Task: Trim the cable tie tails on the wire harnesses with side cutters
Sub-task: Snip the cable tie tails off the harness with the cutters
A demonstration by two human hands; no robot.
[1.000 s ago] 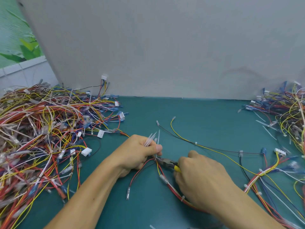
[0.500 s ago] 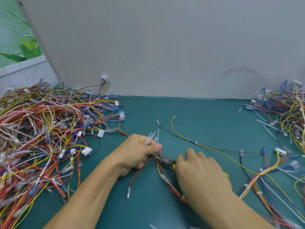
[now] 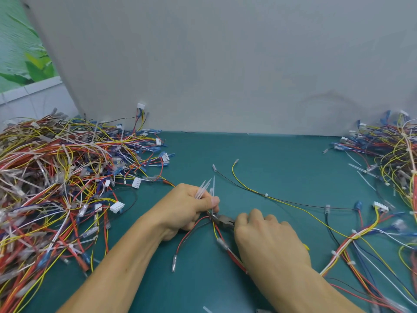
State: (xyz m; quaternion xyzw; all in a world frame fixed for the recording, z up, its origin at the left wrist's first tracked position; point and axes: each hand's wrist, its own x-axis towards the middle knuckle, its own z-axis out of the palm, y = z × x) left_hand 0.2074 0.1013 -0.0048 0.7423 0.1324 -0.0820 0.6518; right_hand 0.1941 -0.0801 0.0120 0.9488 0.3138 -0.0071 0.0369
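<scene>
Gripping the side cutters (image 3: 222, 220), the right hand (image 3: 268, 240) sets their tip against the wire harness (image 3: 222, 243). The left hand (image 3: 187, 208) pinches the harness there, clutching cable tie tails (image 3: 203, 189) that point toward 12 o'clock. One harness pile (image 3: 56, 181) lies at 9 o'clock, a second pile (image 3: 388, 159) at 3 o'clock, on the green mat (image 3: 270, 159). A grey board (image 3: 225, 64) stands behind.

Side cutters (image 3: 223, 220), dark-headed, jaws seemingly at upright white cable tie tails (image 3: 213, 193) on a multicoloured wire harness (image 3: 352, 237), mid-tabletop.
</scene>
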